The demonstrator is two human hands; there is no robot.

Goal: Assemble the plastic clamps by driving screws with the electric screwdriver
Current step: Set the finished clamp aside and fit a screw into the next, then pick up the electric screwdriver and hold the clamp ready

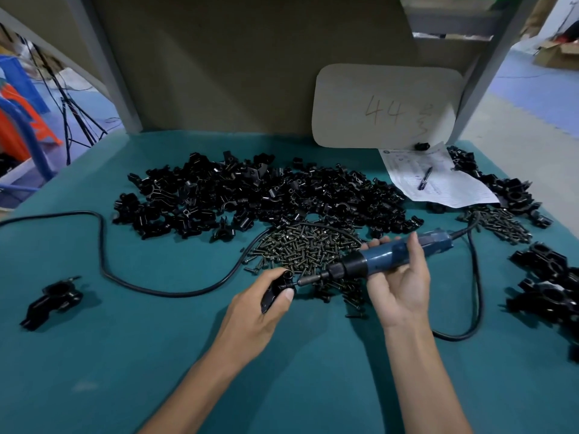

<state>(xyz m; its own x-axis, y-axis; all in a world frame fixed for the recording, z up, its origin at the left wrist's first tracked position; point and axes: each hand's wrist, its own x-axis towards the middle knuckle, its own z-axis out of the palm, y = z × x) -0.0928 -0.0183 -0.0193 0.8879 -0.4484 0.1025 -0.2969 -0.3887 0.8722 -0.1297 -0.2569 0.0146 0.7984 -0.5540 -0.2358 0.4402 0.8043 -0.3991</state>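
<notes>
L hand [263, 303] gripped 1 black clamp [277, 289]; R hand [399, 283] was wrapped round 1 electric screwdriver [385, 256], bit tip touching the clamp. Beyond lay 2 screw piles [307, 245], 1 near, 1 far right. Clamp-parts heap [250, 192] behind, uncountable. 1 lone clamp [54, 300] sat well left.

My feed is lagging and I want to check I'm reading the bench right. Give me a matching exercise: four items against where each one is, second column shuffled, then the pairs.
Items
1. electric screwdriver
2. pen
3. lone clamp
4. clamp at the driver bit

Places
A. lies on the printed sheet
B. gripped in the left hand
C. held in the right hand
D. lies by itself near the left edge of the table

Pairs: 1-C, 2-A, 3-D, 4-B
</notes>
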